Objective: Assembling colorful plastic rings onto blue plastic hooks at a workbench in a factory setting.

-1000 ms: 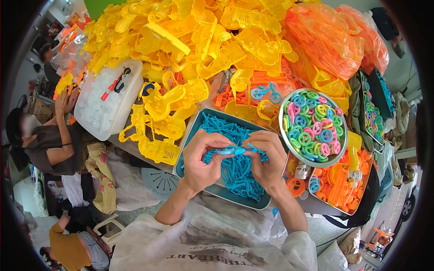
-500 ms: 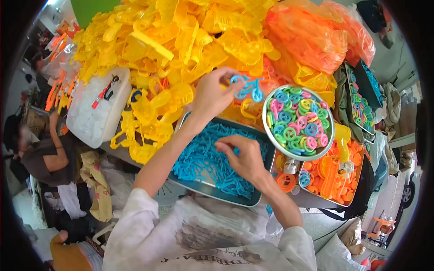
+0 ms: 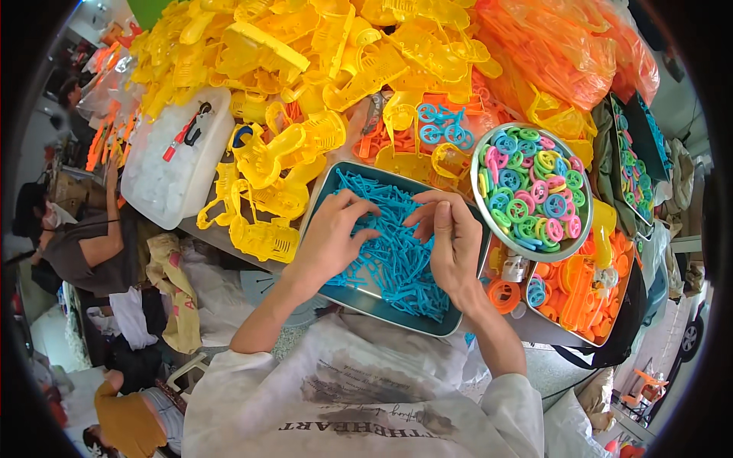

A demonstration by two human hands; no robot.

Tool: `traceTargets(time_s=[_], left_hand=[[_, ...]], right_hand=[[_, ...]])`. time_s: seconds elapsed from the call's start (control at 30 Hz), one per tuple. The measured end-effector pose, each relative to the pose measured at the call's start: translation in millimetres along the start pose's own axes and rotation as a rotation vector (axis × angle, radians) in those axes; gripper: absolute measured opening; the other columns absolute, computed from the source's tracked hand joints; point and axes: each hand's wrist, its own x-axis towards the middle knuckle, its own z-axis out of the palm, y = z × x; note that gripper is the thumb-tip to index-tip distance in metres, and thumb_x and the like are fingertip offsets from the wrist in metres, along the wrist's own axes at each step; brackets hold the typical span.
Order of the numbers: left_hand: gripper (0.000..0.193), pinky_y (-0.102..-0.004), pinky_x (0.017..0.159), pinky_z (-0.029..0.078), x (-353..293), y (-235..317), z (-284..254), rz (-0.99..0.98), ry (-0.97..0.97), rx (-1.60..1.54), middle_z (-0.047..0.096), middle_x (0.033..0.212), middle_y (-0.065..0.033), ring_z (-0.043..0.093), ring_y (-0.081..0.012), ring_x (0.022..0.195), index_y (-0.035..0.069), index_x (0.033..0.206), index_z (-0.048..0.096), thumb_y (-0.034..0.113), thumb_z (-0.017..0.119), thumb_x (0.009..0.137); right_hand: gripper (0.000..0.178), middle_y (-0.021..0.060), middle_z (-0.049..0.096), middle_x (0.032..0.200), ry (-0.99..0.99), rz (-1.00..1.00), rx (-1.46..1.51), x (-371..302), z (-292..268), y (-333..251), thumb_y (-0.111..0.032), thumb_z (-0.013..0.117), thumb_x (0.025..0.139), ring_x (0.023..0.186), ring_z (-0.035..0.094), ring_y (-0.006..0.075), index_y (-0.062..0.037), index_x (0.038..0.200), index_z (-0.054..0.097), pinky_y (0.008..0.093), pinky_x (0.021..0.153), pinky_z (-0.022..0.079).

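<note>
Both hands are over a metal tray [image 3: 398, 324] holding a heap of thin blue plastic pieces [image 3: 408, 278]. My left hand [image 3: 330, 238] is above the tray's left part, thumb and forefinger curved with a gap between them. My right hand [image 3: 452, 248] hovers by the tray's right side, its fingers bent toward the left and apart from the thumb; I see nothing held in it. Beyond the tray, blue toy bicycles [image 3: 445, 127] lie on orange pieces. A round metal bowl [image 3: 586, 217] full of colourful little wheels [image 3: 527, 191] stands to the right.
Yellow plastic parts [image 3: 305, 61] pile up at the back, beside orange plastic bags [image 3: 550, 53]. A white tub [image 3: 141, 179] carrying a red-handled tool [image 3: 179, 141] stands left. Another tray, of orange parts [image 3: 576, 298], lies right. Another person [image 3: 92, 237] works at far left.
My left hand has come back from the far side to the tray, leaving a blue toy bicycle beyond it. My right hand has shifted right, and its fingers have spread.
</note>
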Motion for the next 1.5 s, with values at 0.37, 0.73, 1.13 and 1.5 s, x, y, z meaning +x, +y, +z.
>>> traceTargets(time_s=[0.37, 0.73, 1.13, 1.5], left_hand=[[0.029, -0.0327, 0.074, 0.052, 0.9, 1.7, -5.5, -0.153, 0.044, -0.193, 0.067, 0.096, -0.0085, 0.067, -0.0215, 0.085, 0.004, 0.110, 0.064, 0.000, 0.068, 0.081], [0.032, -0.0270, 0.078, 0.054, -7.7, 14.4, -18.5, -0.115, 0.130, -0.635, 0.063, 0.105, -0.0117, 0.067, -0.0181, 0.089, 0.002, 0.117, 0.063, -0.007, 0.060, 0.086], [0.034, -0.0254, 0.078, 0.051, -17.7, 14.6, -40.0, -0.059, -0.105, -0.635, 0.065, 0.101, -0.0098, 0.063, -0.0149, 0.085, 0.003, 0.119, 0.063, -0.008, 0.049, 0.090], [0.022, -0.0267, 0.077, 0.052, -11.1, 8.8, -31.0, 0.051, 0.138, -0.521, 0.063, 0.092, -0.0097, 0.063, -0.0185, 0.083, 0.001, 0.097, 0.068, -0.009, 0.065, 0.078]], right_hand=[[0.030, 0.0060, 0.066, 0.077, -0.033, 0.037, -0.010, 6.0, -0.2, 4.5, -0.021, 0.040, 0.104, 0.062, 0.054, 0.0077, -0.0009, 0.104, 0.062, 0.0221, 0.056, 0.043], [0.032, 0.0098, 0.067, 0.093, -0.262, 0.012, -0.072, 1.8, 7.0, 4.8, -0.009, 0.073, 0.082, 0.077, 0.066, 0.0179, -0.0040, 0.112, 0.062, 0.0306, 0.067, 0.053], [0.011, 0.0082, 0.069, 0.089, -0.243, 0.026, -0.121, 2.3, 7.0, 13.3, -0.001, 0.068, 0.083, 0.080, 0.067, 0.0163, -0.0003, 0.093, 0.064, 0.0298, 0.070, 0.053], [0.020, 0.0090, 0.069, 0.084, -0.234, 0.046, -0.051, 4.5, 4.5, 0.9, -0.006, 0.069, 0.086, 0.078, 0.067, 0.0148, 0.0022, 0.104, 0.064, 0.0281, 0.074, 0.053]])
